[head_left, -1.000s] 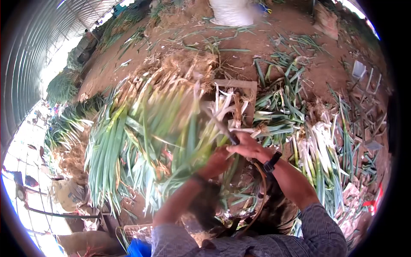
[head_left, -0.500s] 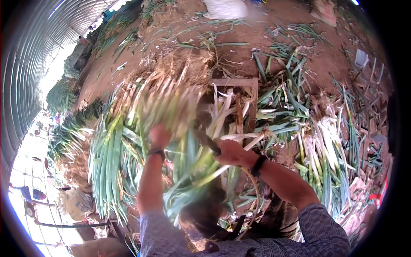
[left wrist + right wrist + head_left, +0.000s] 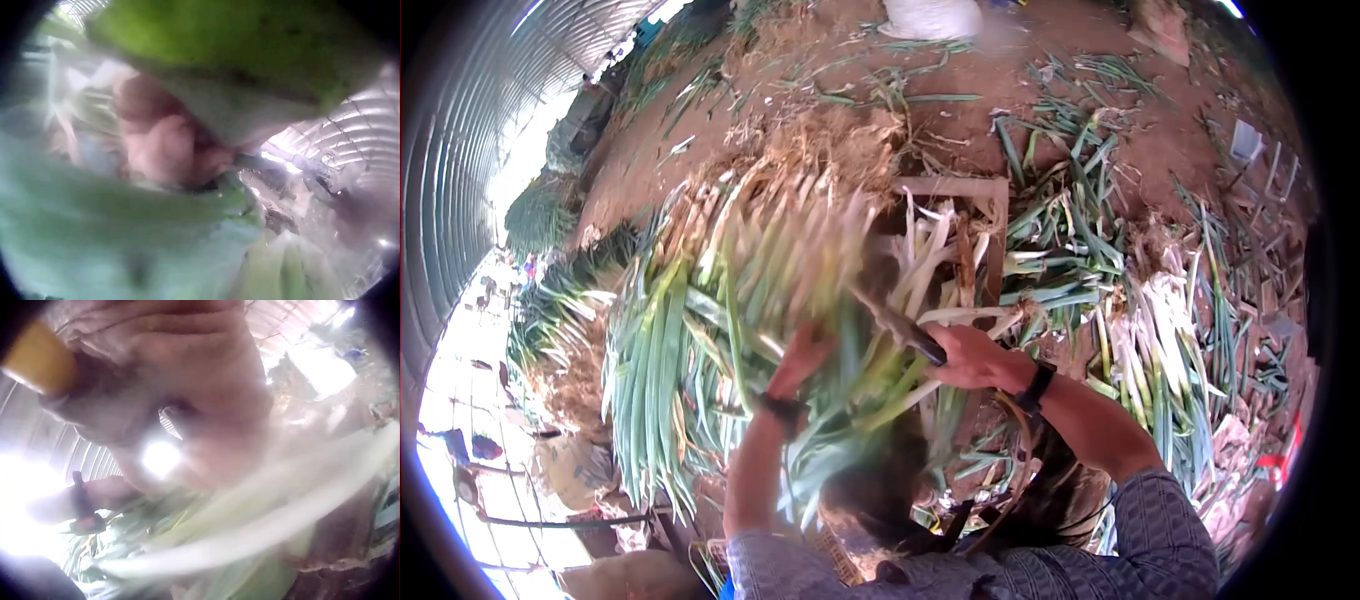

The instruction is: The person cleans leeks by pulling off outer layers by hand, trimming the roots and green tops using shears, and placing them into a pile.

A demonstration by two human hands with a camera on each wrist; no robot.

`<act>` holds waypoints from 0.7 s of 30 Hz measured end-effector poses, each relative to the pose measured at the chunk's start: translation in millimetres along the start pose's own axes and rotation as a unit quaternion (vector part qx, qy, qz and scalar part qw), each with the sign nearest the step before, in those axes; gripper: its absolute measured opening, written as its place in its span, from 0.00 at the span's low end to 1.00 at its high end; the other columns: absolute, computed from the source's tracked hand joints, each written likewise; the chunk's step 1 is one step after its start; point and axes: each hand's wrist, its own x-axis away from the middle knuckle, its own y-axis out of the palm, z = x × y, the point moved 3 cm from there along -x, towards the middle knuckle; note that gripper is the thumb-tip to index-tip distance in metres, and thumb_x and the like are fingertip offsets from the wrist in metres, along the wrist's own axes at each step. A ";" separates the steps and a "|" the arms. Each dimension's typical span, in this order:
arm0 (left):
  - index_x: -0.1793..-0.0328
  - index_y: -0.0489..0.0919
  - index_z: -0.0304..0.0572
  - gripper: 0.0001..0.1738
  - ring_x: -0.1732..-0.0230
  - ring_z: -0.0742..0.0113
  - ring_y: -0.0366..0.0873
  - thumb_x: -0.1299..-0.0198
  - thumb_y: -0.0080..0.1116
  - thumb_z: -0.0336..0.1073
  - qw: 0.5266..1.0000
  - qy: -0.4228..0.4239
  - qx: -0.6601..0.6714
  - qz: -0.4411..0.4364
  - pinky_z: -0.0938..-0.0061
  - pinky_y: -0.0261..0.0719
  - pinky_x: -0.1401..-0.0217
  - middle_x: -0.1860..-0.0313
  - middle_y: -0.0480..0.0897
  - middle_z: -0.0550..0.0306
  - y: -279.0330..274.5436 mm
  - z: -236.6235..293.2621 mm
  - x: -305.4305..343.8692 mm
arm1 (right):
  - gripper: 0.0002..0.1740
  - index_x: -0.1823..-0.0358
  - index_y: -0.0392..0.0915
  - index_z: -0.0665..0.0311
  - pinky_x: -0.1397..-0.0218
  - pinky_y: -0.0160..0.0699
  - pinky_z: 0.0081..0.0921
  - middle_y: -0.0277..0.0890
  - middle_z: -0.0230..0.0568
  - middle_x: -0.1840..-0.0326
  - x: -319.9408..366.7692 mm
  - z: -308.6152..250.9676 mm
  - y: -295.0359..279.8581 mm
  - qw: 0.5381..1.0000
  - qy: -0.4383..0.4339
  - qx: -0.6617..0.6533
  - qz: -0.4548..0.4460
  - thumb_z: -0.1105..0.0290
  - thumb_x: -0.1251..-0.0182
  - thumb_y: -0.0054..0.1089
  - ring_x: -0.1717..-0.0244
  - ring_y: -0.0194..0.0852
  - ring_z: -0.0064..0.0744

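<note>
My right hand [image 3: 970,357] grips a hose nozzle [image 3: 900,330], a dark rod pointing up and left, with a tan hose [image 3: 1025,440] running down from the hand. In the right wrist view a blurred pale onion stalk [image 3: 250,534] crosses below that hand. My left hand [image 3: 805,350] is among the leaves of a big heap of green onions [image 3: 650,350], left of the nozzle. Curled fingers [image 3: 169,147] show in the left wrist view, holding onion leaves. Broad leaves [image 3: 125,231] hide much of that hand. The onions just beyond it are blurred.
A wooden frame [image 3: 950,187] stands beyond the nozzle, with pale onions leaning in it. More green onions [image 3: 1165,340] lie on the right, beside loose leaves [image 3: 1060,240]. A white sack [image 3: 930,18] is at the back. Scraps of wood [image 3: 1270,250] litter the far right.
One second ago both hands were close together at the nozzle. My left hand went left into the onions, then came back slightly toward me. The right hand still holds the nozzle.
</note>
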 end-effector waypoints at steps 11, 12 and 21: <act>0.37 0.74 0.31 0.29 0.51 0.71 0.77 0.40 0.63 0.40 0.942 0.011 0.336 -0.008 0.75 0.74 0.46 0.52 0.82 0.58 30.6 -41.5 82.1 | 0.22 0.49 0.69 0.68 0.64 0.78 0.50 0.79 0.56 0.72 24.0 -12.5 41.0 0.990 0.043 0.128 -0.025 0.67 0.44 0.62 0.69 0.81 0.60; 0.37 0.75 0.31 0.29 0.51 0.71 0.77 0.41 0.63 0.41 0.949 0.005 0.314 -0.019 0.74 0.75 0.46 0.51 0.82 0.58 27.0 -37.4 84.1 | 0.20 0.51 0.70 0.68 0.66 0.78 0.47 0.79 0.54 0.72 25.8 -14.9 41.1 0.991 0.029 0.132 -0.023 0.69 0.43 0.61 0.69 0.82 0.57; 0.36 0.75 0.26 0.34 0.46 0.70 0.77 0.41 0.63 0.46 0.948 0.038 0.310 -0.054 0.75 0.74 0.41 0.47 0.81 0.55 28.4 -88.3 92.7 | 0.17 0.54 0.70 0.68 0.65 0.76 0.51 0.78 0.56 0.72 15.4 -2.8 50.3 0.993 0.006 0.112 0.023 0.70 0.44 0.60 0.69 0.80 0.60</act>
